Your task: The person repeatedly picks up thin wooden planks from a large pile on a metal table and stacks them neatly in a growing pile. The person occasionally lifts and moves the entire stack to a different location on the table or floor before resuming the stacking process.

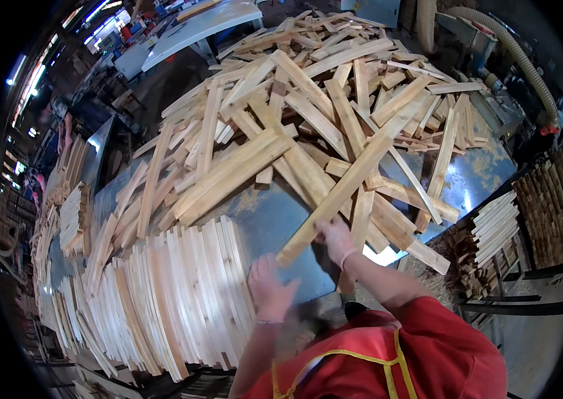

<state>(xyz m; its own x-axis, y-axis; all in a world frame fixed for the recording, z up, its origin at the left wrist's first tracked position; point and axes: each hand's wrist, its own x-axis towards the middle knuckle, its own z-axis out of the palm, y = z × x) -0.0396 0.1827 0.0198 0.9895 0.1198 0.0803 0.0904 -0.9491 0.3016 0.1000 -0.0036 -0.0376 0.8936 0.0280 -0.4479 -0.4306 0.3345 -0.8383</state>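
Note:
My right hand [336, 242] is closed on the near part of a long wooden board [342, 193], which slants from the table's near edge up over the heap. Thumb and fingers of my left hand [272, 290] are spread, and nothing is in it. It is beside the right end of a tight row of pale wooden strips [191, 286] standing side by side. Past the held board lies a large jumbled pile of loose boards [314, 106], crossing one another at all angles. Both rest on a metal-topped table [265, 219].
Stacked boards [554, 206] stand at the right, near a dark metal rack [521, 306]. A ribbed hose [527, 40] curves down at the far right. At the back is a pale table [201, 30]. Another small stack of strips [74, 219] sits at the left.

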